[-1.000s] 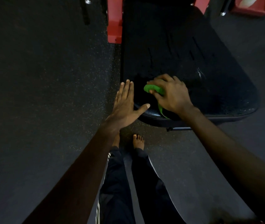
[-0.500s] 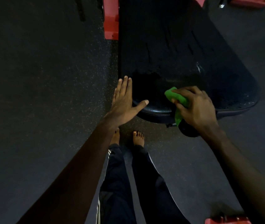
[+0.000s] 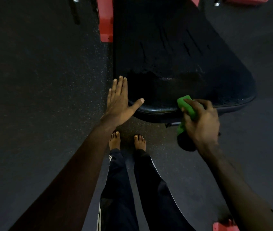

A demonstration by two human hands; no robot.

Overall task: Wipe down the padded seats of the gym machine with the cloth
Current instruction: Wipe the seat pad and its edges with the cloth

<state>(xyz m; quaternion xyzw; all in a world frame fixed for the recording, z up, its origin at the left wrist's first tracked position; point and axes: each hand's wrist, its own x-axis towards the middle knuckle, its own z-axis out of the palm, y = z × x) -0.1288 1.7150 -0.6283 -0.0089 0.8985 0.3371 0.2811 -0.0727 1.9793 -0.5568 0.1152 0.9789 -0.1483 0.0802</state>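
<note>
- Cloth (image 3: 186, 105): a green, bunched wad that is lying against the near rim of the padded seat (image 3: 174, 55), toward its right end. A tail of it is hanging down below the rim.
- Right hand (image 3: 200, 120): it is gripping the cloth, with the fingers curling over the wad and pressing it onto the seat's edge.
- Left hand (image 3: 119, 104): it is resting flat at the seat's near-left corner. The fingers are lying straight and pointing away, the thumb is spreading across the near rim, and the hand is holding nothing.
- Handling of the cloth, as a judgement: it is looking soft, light and limp, so it is likely to be folding to any contour. A bunched grip from above is suiting it, with the loose tail better gathered in so that it is not dragging.
- Handling of the seat, as a judgement: the padding is probably yielding a little under pressure, and the machine is looking too heavy to shift. Where the covering is shining it is possibly damp and slippery.
- Appearance of the seat: black grained upholstery is widening toward the near end. A glossy band is running along the near part, while the farther part is showing duller, with several short dark creases or splits.
- Surroundings: a red frame (image 3: 105, 19) is standing at the seat's far left. The person's bare feet (image 3: 139, 142) are standing on the speckled dark floor (image 3: 40, 80), just near the seat.
</note>
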